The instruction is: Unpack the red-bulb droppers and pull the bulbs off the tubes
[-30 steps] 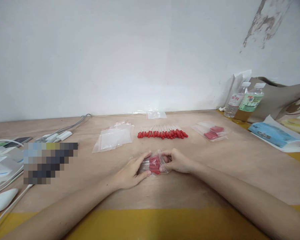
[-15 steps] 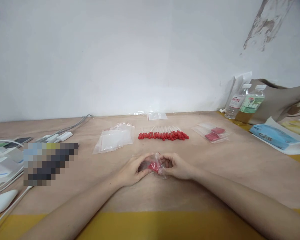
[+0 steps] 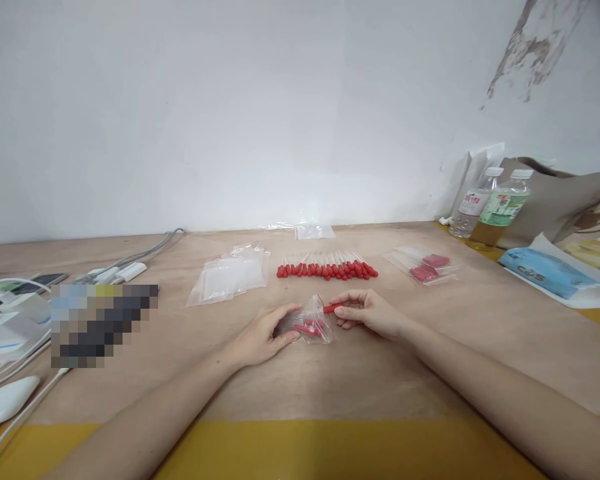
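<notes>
My left hand grips a small clear plastic bag with several red-tipped sticks inside, lying on the brown table. My right hand pinches one red-tipped stick at the bag's mouth. Behind the hands lies a row of red-tipped sticks. A stack of empty clear bags is at the back left, and filled bags with red contents lie at the back right.
Two plastic bottles and a brown paper bag stand at the far right, with a blue packet in front. White cables and chargers lie at the left. A yellow strip runs along the table's near edge.
The bag lay flat between both hands; now my right hand has drawn back a little to the right and holds a single red-tipped stick at the bag's opening.
</notes>
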`<action>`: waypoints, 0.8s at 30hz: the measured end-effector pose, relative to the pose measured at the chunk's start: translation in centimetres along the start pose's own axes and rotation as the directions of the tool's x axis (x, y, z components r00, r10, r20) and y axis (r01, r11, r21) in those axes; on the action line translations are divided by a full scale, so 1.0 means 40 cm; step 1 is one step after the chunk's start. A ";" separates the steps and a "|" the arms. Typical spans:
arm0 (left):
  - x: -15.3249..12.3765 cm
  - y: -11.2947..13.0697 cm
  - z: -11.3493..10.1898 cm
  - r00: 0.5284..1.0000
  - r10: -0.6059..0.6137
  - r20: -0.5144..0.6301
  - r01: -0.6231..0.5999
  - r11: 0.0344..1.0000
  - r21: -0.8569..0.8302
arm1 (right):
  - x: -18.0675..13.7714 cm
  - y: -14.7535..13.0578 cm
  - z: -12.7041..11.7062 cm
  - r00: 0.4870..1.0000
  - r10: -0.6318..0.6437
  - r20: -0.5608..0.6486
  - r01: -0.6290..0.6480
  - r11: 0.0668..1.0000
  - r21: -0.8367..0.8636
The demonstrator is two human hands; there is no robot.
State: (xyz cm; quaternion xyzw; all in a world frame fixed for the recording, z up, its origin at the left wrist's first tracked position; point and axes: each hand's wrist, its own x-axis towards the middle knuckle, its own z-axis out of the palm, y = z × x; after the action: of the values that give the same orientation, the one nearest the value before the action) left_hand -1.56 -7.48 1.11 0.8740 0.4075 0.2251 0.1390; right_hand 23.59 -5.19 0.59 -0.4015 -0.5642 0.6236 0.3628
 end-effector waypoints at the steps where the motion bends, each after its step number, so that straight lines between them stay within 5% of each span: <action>1: 0.000 -0.004 -0.001 1.000 -0.004 -0.006 0.004 1.000 0.007 | -0.001 -0.004 -0.011 1.000 0.004 -0.019 -0.003 0.998 0.061; 7: -0.003 -0.018 -0.013 1.000 -0.025 -0.017 0.026 0.999 0.034 | -0.009 -0.063 -0.107 0.976 -0.099 -0.196 0.123 0.986 0.113; 11: -0.003 -0.016 -0.020 1.000 -0.029 -0.002 0.029 0.998 0.049 | 0.010 -0.107 -0.148 0.836 -0.359 -0.415 0.323 0.933 -0.156; 14: -0.003 -0.015 -0.021 1.000 -0.001 -0.004 0.001 0.999 0.041 | 0.062 -0.115 -0.127 0.647 -0.674 -0.357 0.404 0.700 -0.588; 16: -0.003 -0.016 -0.020 1.000 0.001 -0.007 0.000 0.999 0.042 | 0.114 -0.111 -0.096 0.594 -0.788 -0.164 0.410 0.472 -0.781; 18: -0.003 -0.017 -0.020 1.000 -0.001 -0.007 0.001 0.999 0.036 | 0.171 -0.104 -0.063 0.588 -0.809 -0.005 0.385 0.286 -0.878; 24: -0.001 -0.017 -0.020 0.999 0.031 0.008 -0.031 0.999 0.009 | 0.289 -0.075 0.005 0.763 -0.619 0.187 0.206 -0.041 -0.978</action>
State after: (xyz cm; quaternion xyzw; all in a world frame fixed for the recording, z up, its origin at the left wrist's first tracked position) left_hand -2.43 -7.03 1.50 0.8818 0.3942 0.2220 0.1333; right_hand 18.62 5.51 2.53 -0.4337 -0.8532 -0.1227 0.2625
